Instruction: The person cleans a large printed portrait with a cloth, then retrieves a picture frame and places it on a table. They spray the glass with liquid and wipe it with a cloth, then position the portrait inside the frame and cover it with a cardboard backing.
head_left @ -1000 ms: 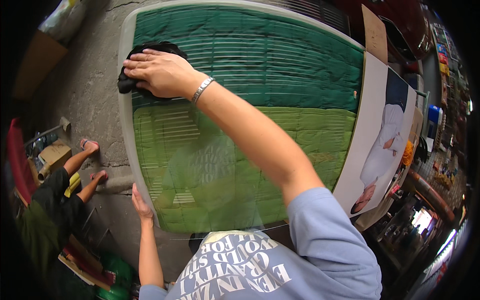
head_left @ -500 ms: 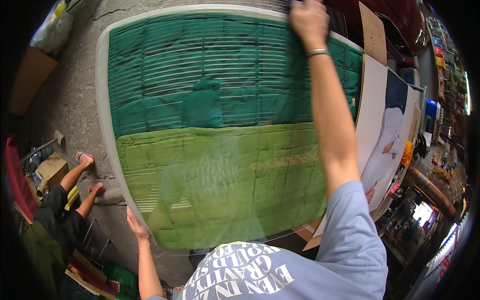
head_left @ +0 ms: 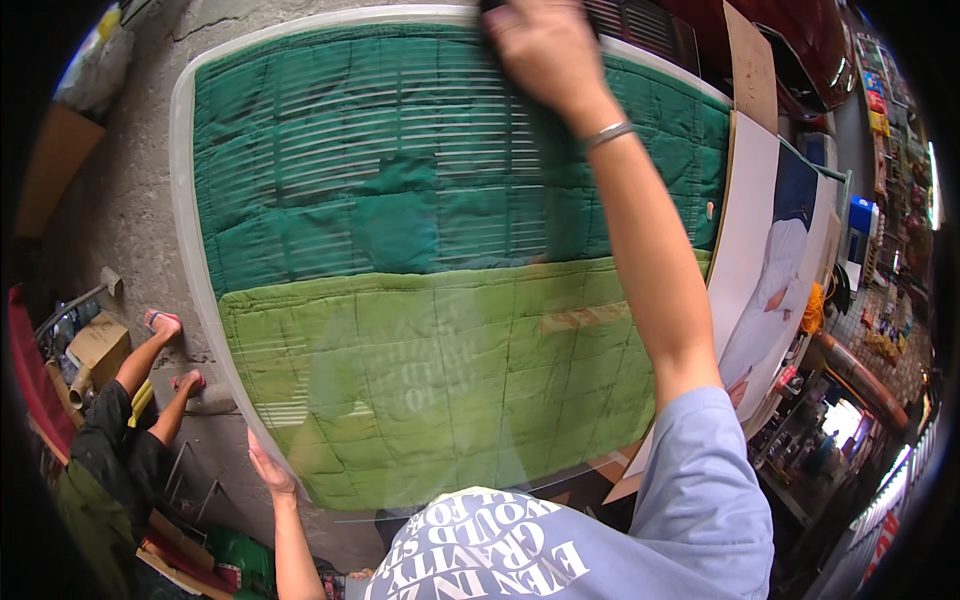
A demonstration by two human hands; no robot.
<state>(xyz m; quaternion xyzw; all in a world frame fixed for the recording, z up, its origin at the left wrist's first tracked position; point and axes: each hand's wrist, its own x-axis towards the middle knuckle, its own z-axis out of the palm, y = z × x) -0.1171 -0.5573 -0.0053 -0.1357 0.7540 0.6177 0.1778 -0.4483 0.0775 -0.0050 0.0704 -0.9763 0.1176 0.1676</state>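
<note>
A clear glass sheet (head_left: 430,400) lies over green quilted padding, dark green (head_left: 300,200) at the far part and light green (head_left: 560,390) nearer me. A white rim (head_left: 186,160) borders the padding. My right hand (head_left: 540,50) is stretched far over the sheet, near its far edge, with fingers curled around a black thing; motion blur and the picture's edge hide its kind. My left hand (head_left: 270,465) rests at the near left border, palm toward the edge, its fingers stretched out and holding nothing.
A person's bare legs (head_left: 150,360) in sandals are on the concrete floor (head_left: 130,200) to the left, beside a cardboard box (head_left: 100,340). At right stand a white panel with a printed figure (head_left: 770,270), a brown board (head_left: 750,70) and a dark red vehicle (head_left: 810,50).
My right hand has swept left along the far part of the sheet with the black thing. The left hand stays at the border. The view has shifted slightly.
</note>
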